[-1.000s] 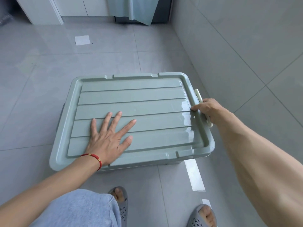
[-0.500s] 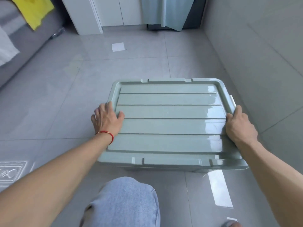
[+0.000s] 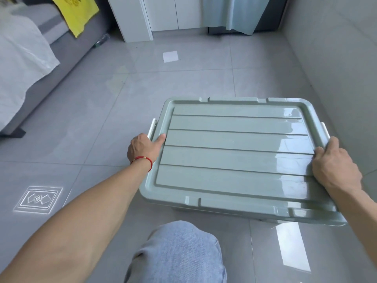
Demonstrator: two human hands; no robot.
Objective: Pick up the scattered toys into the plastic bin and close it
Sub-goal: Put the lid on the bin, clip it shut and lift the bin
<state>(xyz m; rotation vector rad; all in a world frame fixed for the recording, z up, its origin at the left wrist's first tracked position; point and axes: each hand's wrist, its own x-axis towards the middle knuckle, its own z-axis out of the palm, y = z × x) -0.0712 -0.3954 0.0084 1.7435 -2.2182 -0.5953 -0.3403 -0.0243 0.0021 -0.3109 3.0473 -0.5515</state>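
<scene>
bin (image 3: 204, 209) on floor, lid (image 3: 234, 152) on | my left hand (image 3: 142, 149) grips left latch (image 3: 152, 127) | my right hand (image 3: 334, 162) grips lid's right edge | right latch (image 3: 324, 130) maybe not snapped; lid could pop off if I lift

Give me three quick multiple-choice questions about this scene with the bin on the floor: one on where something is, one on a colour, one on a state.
1. Where is the left hand?
A. On the lid's left edge
B. Flat on the lid's middle
C. On the floor

2. What colour is the wrist band?
A. Blue
B. Red
C. Green

3. How does the lid sit?
A. Leaning on the wall
B. Lying beside the bin
C. On top of the bin

Answers:
1 A, its thumb lies on the rim by the white latch.
2 B, a red cord circles the left wrist.
3 C, the lid covers the bin, and the right hand grips its right edge.
</scene>
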